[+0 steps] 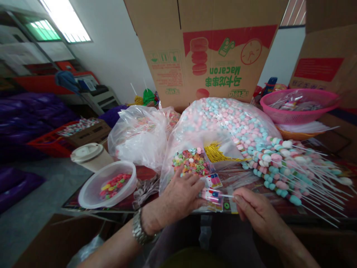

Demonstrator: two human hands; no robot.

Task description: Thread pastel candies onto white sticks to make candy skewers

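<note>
As left hand [179, 194] and right hand [257, 211] pinch it, wrapped candy [212, 194] lies between them.

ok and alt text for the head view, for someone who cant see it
A person's right hand grips a white stick running into a small printed packet, with the left hand at the packet's other end. Behind sits a large clear bag of pastel pieces; loaded skewers are piled to the right.

Looks dim overall, lit from a window [68, 20] glaring white at ten o'clock; blurs and stretches toward the sacks [30, 121] at nine o'clock.
</note>
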